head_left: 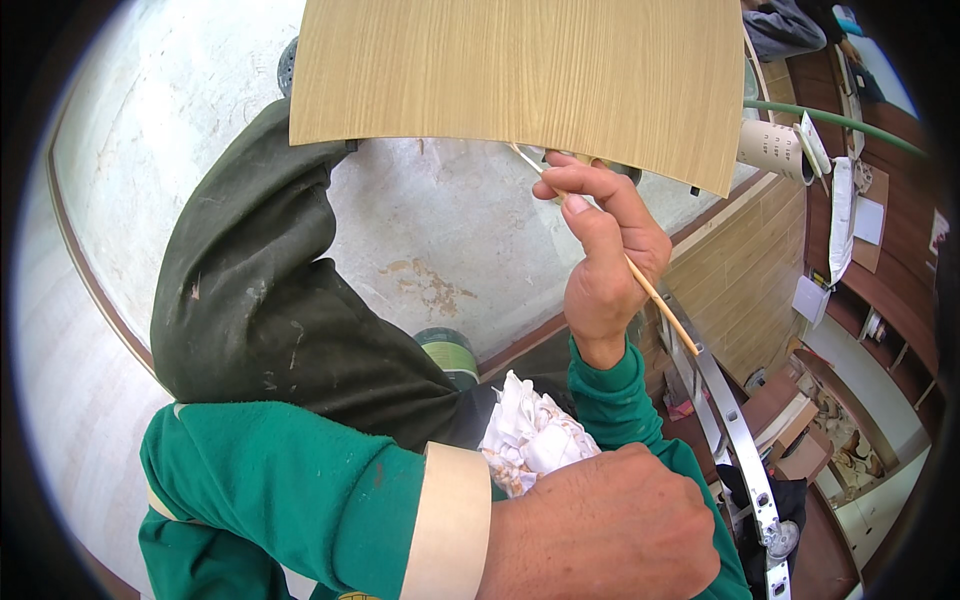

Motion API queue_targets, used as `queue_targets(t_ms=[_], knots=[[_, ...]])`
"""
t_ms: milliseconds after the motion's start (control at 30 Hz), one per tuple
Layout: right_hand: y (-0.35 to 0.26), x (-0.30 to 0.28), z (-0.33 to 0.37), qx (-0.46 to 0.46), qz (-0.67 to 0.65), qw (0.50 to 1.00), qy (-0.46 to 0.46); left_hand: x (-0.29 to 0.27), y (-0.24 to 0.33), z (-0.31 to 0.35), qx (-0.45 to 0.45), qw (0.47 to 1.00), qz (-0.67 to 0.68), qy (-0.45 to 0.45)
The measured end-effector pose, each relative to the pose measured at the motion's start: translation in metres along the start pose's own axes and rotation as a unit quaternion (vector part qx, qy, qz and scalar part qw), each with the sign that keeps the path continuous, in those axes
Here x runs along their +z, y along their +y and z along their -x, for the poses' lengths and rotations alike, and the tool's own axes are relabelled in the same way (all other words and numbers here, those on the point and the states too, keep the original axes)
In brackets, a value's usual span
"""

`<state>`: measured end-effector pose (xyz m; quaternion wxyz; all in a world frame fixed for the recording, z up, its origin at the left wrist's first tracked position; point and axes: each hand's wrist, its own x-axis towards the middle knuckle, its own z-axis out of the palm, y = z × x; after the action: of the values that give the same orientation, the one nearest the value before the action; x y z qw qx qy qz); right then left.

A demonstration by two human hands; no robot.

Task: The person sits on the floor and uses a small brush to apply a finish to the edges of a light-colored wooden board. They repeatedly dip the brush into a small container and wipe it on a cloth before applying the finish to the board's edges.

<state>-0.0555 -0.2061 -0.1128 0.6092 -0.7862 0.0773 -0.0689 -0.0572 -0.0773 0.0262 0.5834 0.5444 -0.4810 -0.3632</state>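
My right hand (610, 250) pinches a thin wooden-handled brush (664, 306) between thumb and fingers. The brush's pale tip meets the near edge of a wood-grain panel (520, 70). My left forearm crosses in front of me from the left, and my left hand (610, 525) is closed in a fist over my right sleeve. A crumpled white cloth (535, 435) with brownish stains sticks out from under that fist; its fingers are hidden. A wide cream band (447, 525), like a roll of tape, circles my left wrist.
Below the panel, my dark trousered leg (290, 290) is beside a green-labelled can (447, 355) on the pale, stained floor. To the right stand a metal rail (735, 440), a printed cardboard tube (770, 148), a green hose (850, 122) and brown shelves (900, 270) with clutter.
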Motion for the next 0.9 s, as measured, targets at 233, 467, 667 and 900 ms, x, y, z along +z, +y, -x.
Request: queue_targets(t_ms=[233,467,667,900], knots=[[-0.003,0.003,0.0,0.023,-0.01,1.0,-0.002,-0.005,0.002,-0.001,-0.005,1.0,-0.008,-0.006],[0.002,-0.002,0.001,0.011,-0.001,1.0,-0.002,-0.005,0.001,-0.001,-0.008,1.0,-0.008,-0.009],[-0.001,-0.001,0.0,0.022,-0.016,1.0,0.004,0.0,0.001,-0.001,-0.004,0.999,-0.033,0.003],[-0.001,0.0,0.0,0.034,-0.027,0.999,0.0,-0.002,0.0,-0.002,-0.003,1.0,-0.025,0.0]])
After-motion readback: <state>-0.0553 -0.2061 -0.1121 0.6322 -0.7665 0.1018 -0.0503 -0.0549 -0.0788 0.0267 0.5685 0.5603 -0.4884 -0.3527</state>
